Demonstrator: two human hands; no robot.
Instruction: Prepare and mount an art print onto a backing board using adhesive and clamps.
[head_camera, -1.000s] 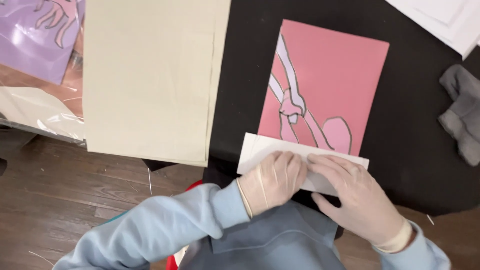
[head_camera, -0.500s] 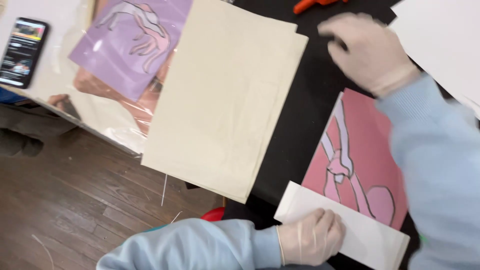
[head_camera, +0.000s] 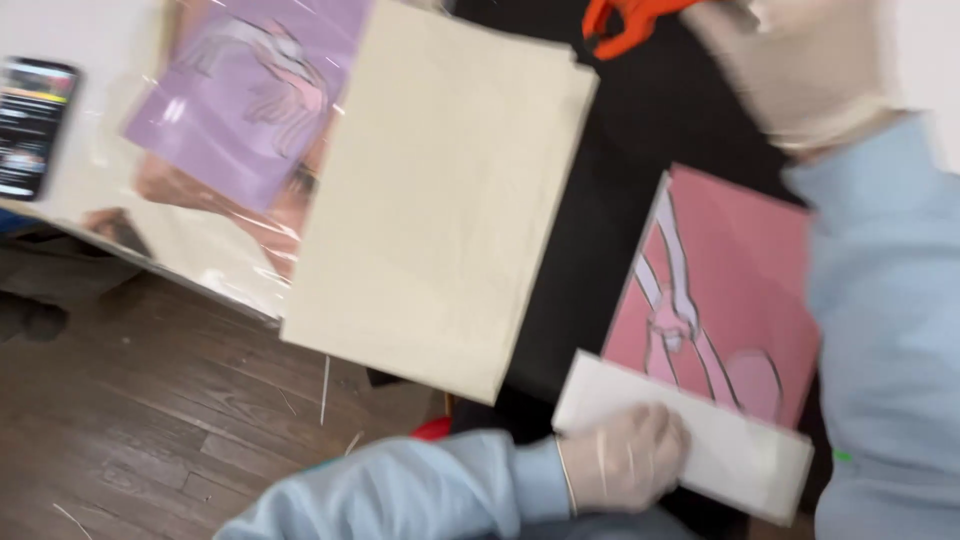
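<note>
My left hand (head_camera: 625, 458), gloved, pressed flat on white paper (head_camera: 740, 455), near pink picture (head_camera: 730, 290); right hand (head_camera: 800, 70) far, at orange tool (head_camera: 625, 20), grip unclear; best kept pressing firmly.

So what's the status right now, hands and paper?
Left hand pressing flat on white folded paper. Right hand up at orange tool, grip unclear. Pink picture beside the paper; nothing blocking.
</note>
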